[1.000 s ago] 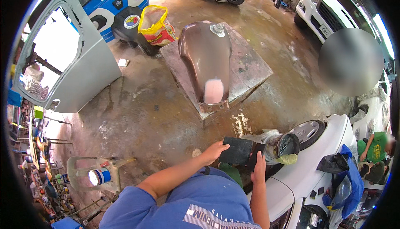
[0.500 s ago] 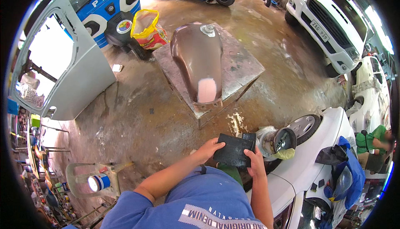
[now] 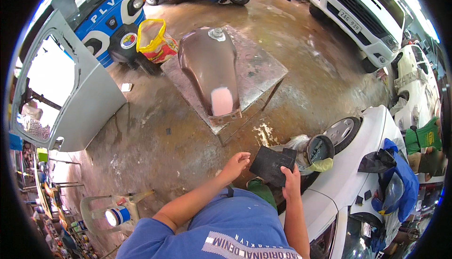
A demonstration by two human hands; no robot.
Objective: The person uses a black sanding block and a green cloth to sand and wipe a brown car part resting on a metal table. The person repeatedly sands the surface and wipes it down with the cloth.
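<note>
In our right hand [image 3: 291, 180] we hold a dark sheet [image 3: 268, 163] by its right side, the fingers clamped on it and the thumb lying across its face. The sheet is in front of our body, tilted, above the floor [image 3: 155, 160]. A narrower dark flap shows along its right part; we cannot tell whether this is a fold or a second piece. Our left hand [image 3: 234, 165] is just beside the sheet's left edge, apart from it, its fingers slightly bent, close to one another and holding nothing.

Beyond our hands, a brown fuel tank [image 3: 208, 66] lies on the desk [image 3: 260, 65], with a metal cap [image 3: 217, 34] at its far end and a pink patch [image 3: 221, 101] at its near end. To the right of the sheet we have a round bucket [image 3: 320, 147], a pale yellow-green cloth [image 3: 322, 165] hanging at its rim, and next to it a white car [image 3: 348, 174]. On our left, a can [image 3: 117, 216] rests on a pale chair [image 3: 137, 202], and a grey door [image 3: 96, 103] stands farther out. A yellow and red bag [image 3: 160, 46] is near the desk's far left corner.
</note>
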